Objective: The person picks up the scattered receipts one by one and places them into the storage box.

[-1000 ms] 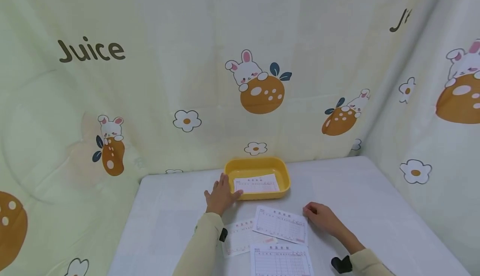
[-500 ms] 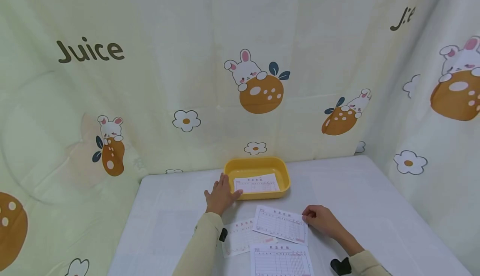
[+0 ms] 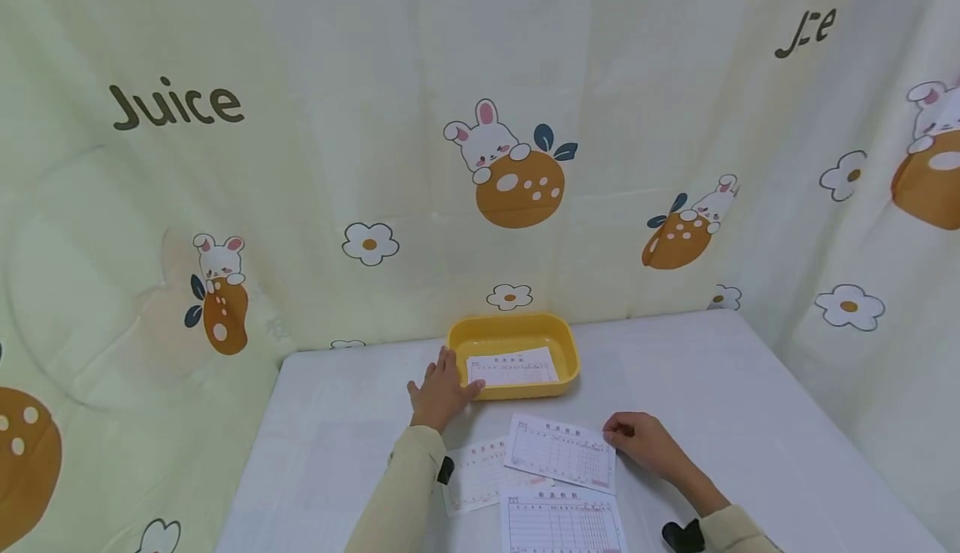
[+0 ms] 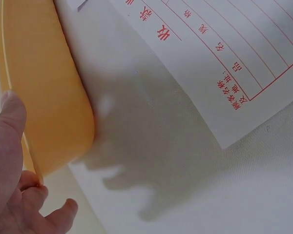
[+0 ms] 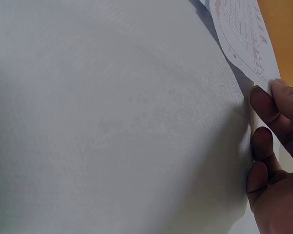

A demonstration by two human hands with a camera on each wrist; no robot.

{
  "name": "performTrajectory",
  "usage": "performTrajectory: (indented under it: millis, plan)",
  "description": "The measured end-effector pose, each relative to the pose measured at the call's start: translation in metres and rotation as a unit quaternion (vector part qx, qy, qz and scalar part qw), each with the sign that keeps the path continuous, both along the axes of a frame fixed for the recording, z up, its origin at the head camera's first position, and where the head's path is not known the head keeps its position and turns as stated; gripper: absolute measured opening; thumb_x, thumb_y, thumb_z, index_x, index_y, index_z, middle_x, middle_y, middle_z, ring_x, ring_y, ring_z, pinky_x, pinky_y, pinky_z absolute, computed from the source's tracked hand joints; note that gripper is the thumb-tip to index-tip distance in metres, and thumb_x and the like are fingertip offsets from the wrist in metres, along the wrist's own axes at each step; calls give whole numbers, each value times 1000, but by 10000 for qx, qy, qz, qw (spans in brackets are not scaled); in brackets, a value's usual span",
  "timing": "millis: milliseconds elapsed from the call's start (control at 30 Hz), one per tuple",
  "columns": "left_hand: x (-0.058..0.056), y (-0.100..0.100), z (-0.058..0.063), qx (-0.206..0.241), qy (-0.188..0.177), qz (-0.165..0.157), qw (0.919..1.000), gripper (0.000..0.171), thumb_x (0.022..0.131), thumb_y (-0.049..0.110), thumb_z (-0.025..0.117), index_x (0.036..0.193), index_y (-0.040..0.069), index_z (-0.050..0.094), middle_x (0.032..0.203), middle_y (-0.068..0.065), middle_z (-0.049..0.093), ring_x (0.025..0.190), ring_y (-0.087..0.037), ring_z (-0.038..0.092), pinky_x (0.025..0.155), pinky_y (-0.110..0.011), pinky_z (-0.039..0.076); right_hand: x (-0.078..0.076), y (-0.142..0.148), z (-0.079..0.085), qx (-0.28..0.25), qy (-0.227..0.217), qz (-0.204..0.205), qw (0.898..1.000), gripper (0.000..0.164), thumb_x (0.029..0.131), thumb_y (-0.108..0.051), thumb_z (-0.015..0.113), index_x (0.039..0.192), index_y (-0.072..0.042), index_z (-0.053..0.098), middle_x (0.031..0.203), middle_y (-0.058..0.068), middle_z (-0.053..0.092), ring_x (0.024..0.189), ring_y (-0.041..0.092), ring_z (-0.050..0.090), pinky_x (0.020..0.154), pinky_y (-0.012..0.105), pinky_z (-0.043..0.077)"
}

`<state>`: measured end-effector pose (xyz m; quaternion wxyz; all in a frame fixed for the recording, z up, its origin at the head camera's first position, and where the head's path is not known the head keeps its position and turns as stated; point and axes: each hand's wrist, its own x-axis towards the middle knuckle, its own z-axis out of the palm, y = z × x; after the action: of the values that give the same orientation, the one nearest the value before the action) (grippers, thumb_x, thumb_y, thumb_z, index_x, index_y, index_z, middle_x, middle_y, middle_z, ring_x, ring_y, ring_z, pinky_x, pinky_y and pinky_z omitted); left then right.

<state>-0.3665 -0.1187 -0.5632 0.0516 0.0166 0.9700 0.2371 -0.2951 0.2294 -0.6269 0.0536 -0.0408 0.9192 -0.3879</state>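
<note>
My left hand point(image 3: 440, 390) holds the left front corner of a yellow plastic tray point(image 3: 567, 368). The thumb point(image 4: 12, 114) lies on the tray's rim, with other fingers around its corner in the left wrist view. A printed receipt slip point(image 3: 513, 368) lies inside the tray. With thumb and forefinger, my right hand point(image 3: 645, 443) pinches the upper right corner of another receipt slip point(image 3: 561, 451), whose edge bows up slightly in the right wrist view. That slip overlaps a red-printed slip point(image 3: 480, 478) at its left. Nearer me lies one more slip point(image 3: 561, 524), cut off by the frame.
A white cloth covers the table point(image 3: 337, 419). Behind it and along both sides hangs a pale curtain point(image 3: 420, 161) printed with rabbits, fruit and flowers. Black straps point(image 3: 682, 535) sit at both wrists.
My right hand has come slightly left and down, from just beside the upper slip onto its corner, which it now pinches. My left hand and the tray have stayed put.
</note>
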Motion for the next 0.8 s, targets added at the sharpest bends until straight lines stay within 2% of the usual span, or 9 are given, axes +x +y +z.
performTrajectory:
  millis: [300, 533, 800]
  plan:
    - [1, 0, 4, 41, -92, -19, 9999, 89, 100, 49, 74, 164, 3, 35, 173, -15, 31, 153, -40, 37, 118, -78, 21, 6, 3, 9, -221, 304, 259, 9990, 7, 101, -10, 74, 98, -4, 77, 93, -4, 73, 85, 16, 61, 75, 31, 53]
    - [1, 0, 3, 90, -50, 1, 9999, 88, 100, 49, 75, 164, 2, 36, 173, -16, 32, 152, -41, 39, 118, -79, 21, 4, 7, 19, -325, 282, 324, 9985, 6, 100, -6, 73, 100, -9, 79, 96, -2, 74, 88, 18, 62, 74, 30, 52]
    - [-3, -1, -2, 63, -65, -15, 10000, 89, 100, 50, 74, 165, 4, 35, 173, -14, 31, 152, -40, 39, 118, -79, 21, -2, 12, 36, -270, 512, 436, 9974, 7, 102, -7, 73, 105, -6, 78, 94, -2, 72, 85, 18, 60, 72, 28, 51]
